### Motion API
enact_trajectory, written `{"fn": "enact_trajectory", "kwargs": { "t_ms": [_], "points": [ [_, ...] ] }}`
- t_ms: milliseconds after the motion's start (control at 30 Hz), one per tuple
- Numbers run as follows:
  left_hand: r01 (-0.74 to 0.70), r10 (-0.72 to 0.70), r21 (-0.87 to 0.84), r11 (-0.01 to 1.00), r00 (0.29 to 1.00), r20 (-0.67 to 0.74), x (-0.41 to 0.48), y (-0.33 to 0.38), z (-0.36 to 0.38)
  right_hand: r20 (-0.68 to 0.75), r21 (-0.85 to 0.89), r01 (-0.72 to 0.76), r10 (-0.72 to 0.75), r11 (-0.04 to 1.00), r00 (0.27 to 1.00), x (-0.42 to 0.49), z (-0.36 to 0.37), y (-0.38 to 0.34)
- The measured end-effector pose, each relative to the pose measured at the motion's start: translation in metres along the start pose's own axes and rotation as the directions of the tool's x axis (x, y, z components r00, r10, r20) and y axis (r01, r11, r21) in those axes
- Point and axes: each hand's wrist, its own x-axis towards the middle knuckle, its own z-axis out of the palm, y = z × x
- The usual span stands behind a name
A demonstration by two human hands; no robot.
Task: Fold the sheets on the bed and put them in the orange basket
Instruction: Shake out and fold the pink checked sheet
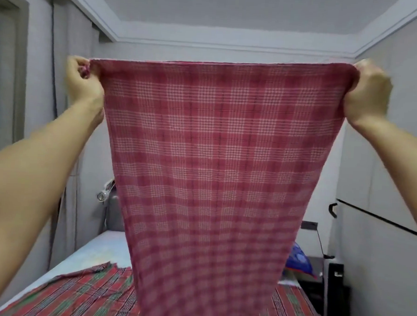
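While the left hand and right hand each grip a top corner, the red checked sheet hangs stretched above the bed. Under it, a striped sheet lies spread on the bed.

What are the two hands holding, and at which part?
Both hold the red checked sheet by its top corners: left hand at the left corner, right hand at the right; the sheet hangs down.

You are standing in a home bedroom, as shown by the bed with its pale mattress, the striped sheet spread over it, a grey headboard and long grey curtains on the left.
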Motion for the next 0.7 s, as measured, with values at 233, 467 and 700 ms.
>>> {"fn": "enact_trajectory", "kwargs": {
  "t_ms": [233, 467, 700],
  "points": [
    [0.174, -0.170, 0.005, 0.985, 0.960, 0.222, -0.072, 0.013, -0.100, 0.238, -0.042, -0.095, 0.102, 0.995, 0.966, -0.116, -0.060, 0.017],
    [0.305, -0.547, 0.466, 0.831, 0.599, 0.585, -0.193, 0.040, -0.283, 0.693, -0.085, -0.065, 0.106, 0.994, 0.713, -0.308, -0.182, 0.025],
    [-0.265, -0.790, 0.787, 0.557, 0.126, 0.601, -0.279, 0.015, -0.386, 0.944, -0.097, 0.038, 0.079, 0.995, 0.320, -0.434, -0.249, 0.004]
  ]
}}
